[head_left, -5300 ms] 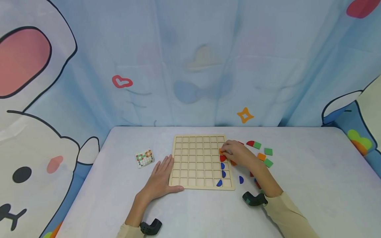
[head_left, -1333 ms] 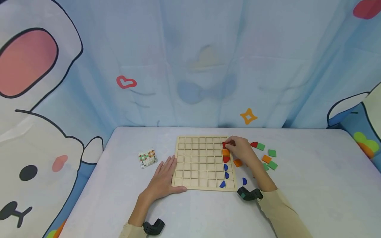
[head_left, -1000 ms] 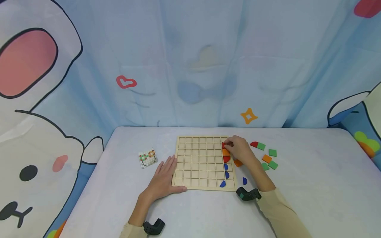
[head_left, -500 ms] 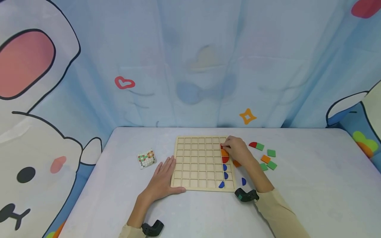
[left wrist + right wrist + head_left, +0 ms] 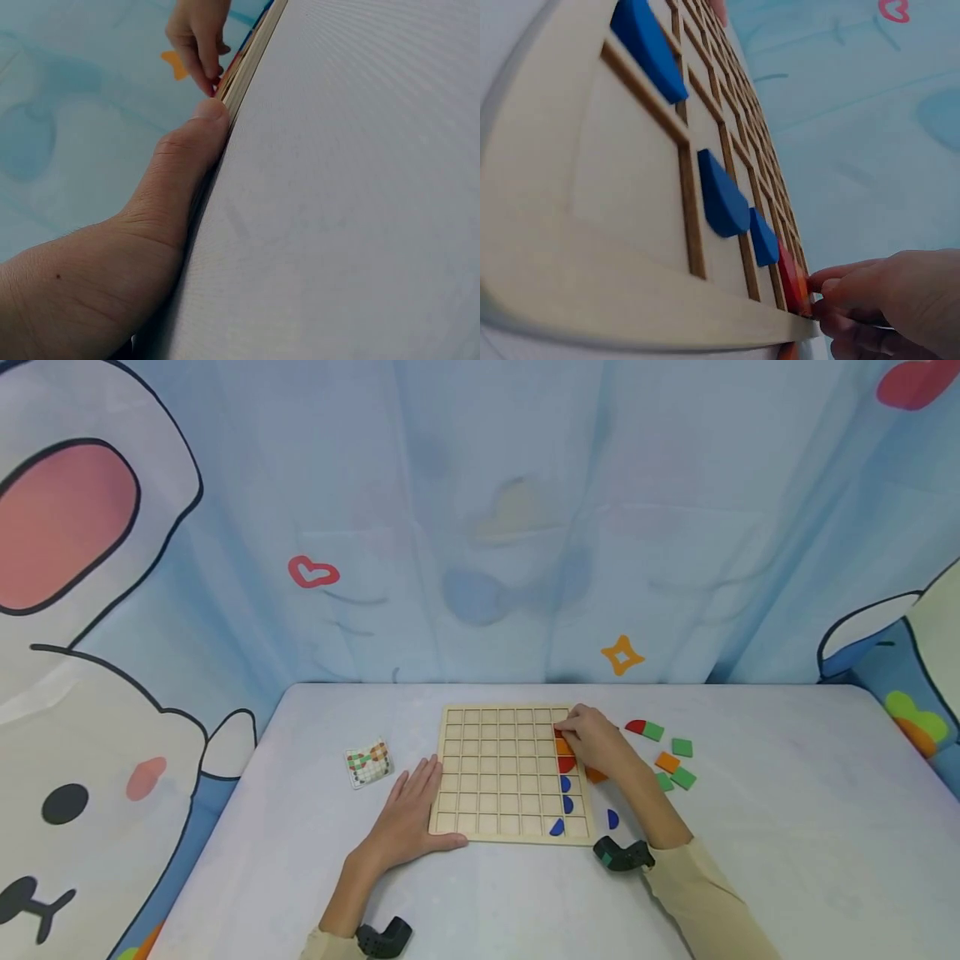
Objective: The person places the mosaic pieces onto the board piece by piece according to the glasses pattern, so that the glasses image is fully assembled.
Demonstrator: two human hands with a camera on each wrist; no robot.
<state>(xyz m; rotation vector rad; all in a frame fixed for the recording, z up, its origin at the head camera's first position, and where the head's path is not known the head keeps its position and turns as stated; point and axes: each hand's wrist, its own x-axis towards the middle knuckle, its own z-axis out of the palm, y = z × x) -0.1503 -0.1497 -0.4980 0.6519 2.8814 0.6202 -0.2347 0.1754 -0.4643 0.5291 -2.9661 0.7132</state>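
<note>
Pinching a red piece (image 5: 558,732) toward the far right corner of a gridded wooden board (image 5: 487,766), just beyond an orange square (image 5: 564,747), our right hand (image 5: 597,743) is much the nearer of the two. We rest our left hand (image 5: 407,806), fingers extended, against the board's opposite side, the piece well off to its right and farther ahead; our grip hides its long axis.

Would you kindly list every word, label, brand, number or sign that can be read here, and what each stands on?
No text can be read in any view.
Card: coloured grid pattern; any print is too small to read.
Board: no lettering visible.
Black wrist devices: any markings too small to make out.
Backdrop: drawings only.
</note>
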